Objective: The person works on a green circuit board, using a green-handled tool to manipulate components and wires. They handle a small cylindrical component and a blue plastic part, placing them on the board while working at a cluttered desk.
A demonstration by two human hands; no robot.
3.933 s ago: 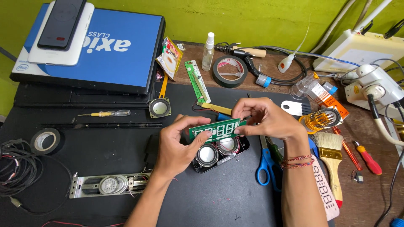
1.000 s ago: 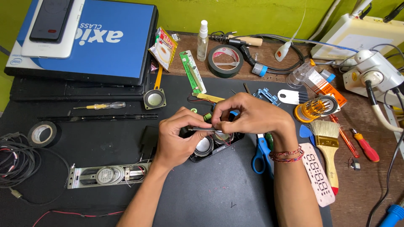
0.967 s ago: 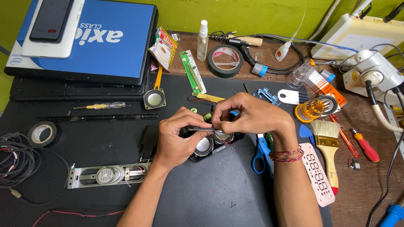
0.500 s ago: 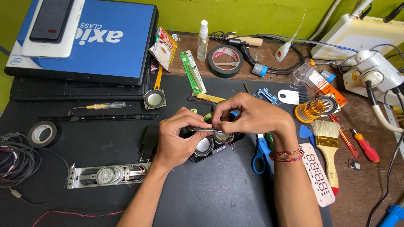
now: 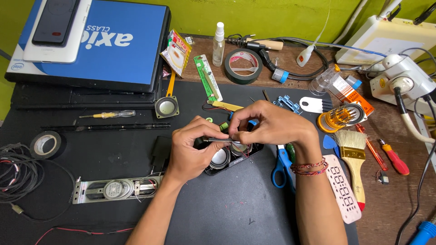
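Left hand (image 5: pixel 193 152) and right hand (image 5: pixel 272 127) both pinch a thin circuit board (image 5: pixel 218 140) edge-on above the small twin-driver speaker (image 5: pixel 229 156) — mat centre, scissors (image 5: pixel 282 164) at 3 o'clock. Best kept level, gripped by its edges only.

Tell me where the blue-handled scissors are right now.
In the head view, the blue-handled scissors lie on the black mat just under the right wrist, right of the small black speaker and left of the paintbrush.

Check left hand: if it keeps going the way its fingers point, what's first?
Left hand points up-right across the small black twin-driver speaker; likely first contact is the right hand fingertips, almost touching. Depth unclear.
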